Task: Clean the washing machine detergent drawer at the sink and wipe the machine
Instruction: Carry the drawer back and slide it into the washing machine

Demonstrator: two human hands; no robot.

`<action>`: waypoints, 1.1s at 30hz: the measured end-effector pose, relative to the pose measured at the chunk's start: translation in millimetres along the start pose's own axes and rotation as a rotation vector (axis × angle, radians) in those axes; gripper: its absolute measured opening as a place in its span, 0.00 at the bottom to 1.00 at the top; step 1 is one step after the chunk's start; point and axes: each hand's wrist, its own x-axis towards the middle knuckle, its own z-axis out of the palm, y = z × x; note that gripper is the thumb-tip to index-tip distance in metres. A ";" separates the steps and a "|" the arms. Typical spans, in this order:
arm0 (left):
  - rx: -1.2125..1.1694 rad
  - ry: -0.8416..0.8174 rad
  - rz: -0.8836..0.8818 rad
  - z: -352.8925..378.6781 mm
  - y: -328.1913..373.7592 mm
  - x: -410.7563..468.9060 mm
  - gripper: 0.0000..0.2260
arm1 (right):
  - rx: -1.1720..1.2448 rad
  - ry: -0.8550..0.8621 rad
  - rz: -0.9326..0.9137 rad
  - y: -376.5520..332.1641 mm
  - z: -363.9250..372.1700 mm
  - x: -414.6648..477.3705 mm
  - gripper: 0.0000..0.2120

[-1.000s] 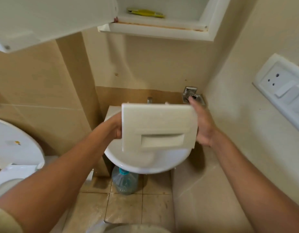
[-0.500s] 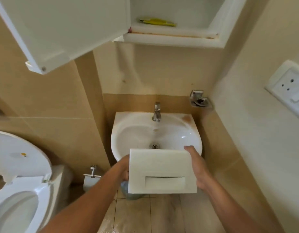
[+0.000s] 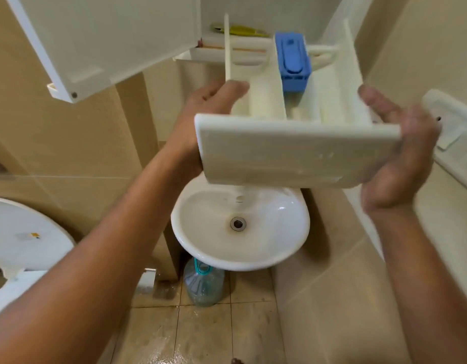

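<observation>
I hold the white detergent drawer point(image 3: 287, 156) up in front of me, above the white wall sink point(image 3: 269, 248). Its front panel faces me and its compartments point away, with a blue insert point(image 3: 293, 61) in the middle one. My left hand point(image 3: 201, 111) grips the drawer's left side. On the right side, my right hand point(image 3: 395, 153) cups the front panel's end from below. The tap is hidden behind the drawer. The sink's drain point(image 3: 238, 223) shows below it.
An open white cabinet door point(image 3: 101, 40) hangs overhead at left, with a yellow item point(image 3: 243, 30) on the cabinet shelf. A toilet with raised lid point(image 3: 22, 243) is at left. A water bottle point(image 3: 203, 282) stands under the sink. A socket panel point(image 3: 455, 137) is on the right wall.
The drawer has been raised from low over the sink's front rim to chest height and tipped, so its compartments and blue insert now show. The view has moved closer to the sink.
</observation>
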 end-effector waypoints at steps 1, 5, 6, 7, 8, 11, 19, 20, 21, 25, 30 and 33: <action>0.036 0.001 0.007 -2.2 -14.7 -1.3 0.07 | -0.031 -0.061 0.008 25.4 -9.0 -10.7 0.16; 0.005 -0.099 -0.713 -26.7 -157.4 -35.8 0.08 | -0.328 -0.119 0.929 123.0 -40.3 -73.2 0.14; 0.027 -0.114 -0.827 -32.6 -185.3 -46.8 0.08 | -0.353 -0.145 1.130 130.5 -47.0 -90.5 0.15; 0.033 -0.089 -0.899 -36.5 -201.9 -52.8 0.09 | -0.387 -0.145 1.207 131.3 -51.3 -100.1 0.16; -0.020 -0.079 -0.965 -38.9 -205.9 -56.0 0.13 | -0.413 -0.131 1.216 126.6 -52.2 -101.5 0.18; -0.151 -0.063 -0.927 -29.9 -174.5 -51.5 0.08 | -0.361 -0.169 1.112 101.5 -44.4 -75.5 0.19; 0.025 -0.006 0.045 9.8 16.0 -26.5 0.13 | -0.028 -0.104 0.132 -13.5 -18.0 29.3 0.17; 0.033 0.023 0.174 12.6 22.4 -26.0 0.09 | -0.082 -0.124 0.016 -7.9 -20.8 25.5 0.23; 0.041 0.016 0.234 15.1 19.0 -26.5 0.07 | -0.102 -0.159 -0.061 8.8 -24.1 14.4 0.26; -0.011 0.100 -0.402 -4.2 -117.3 -37.1 0.06 | -0.235 -0.027 0.542 100.7 -43.3 -60.8 0.17; -0.072 -0.040 -1.012 -22.9 -188.6 -64.2 0.07 | -0.318 -0.126 1.229 128.3 -69.2 -106.8 0.17; -0.079 -0.045 -0.897 -18.7 -155.8 -46.8 0.06 | -0.321 -0.189 1.048 98.8 -49.9 -71.8 0.18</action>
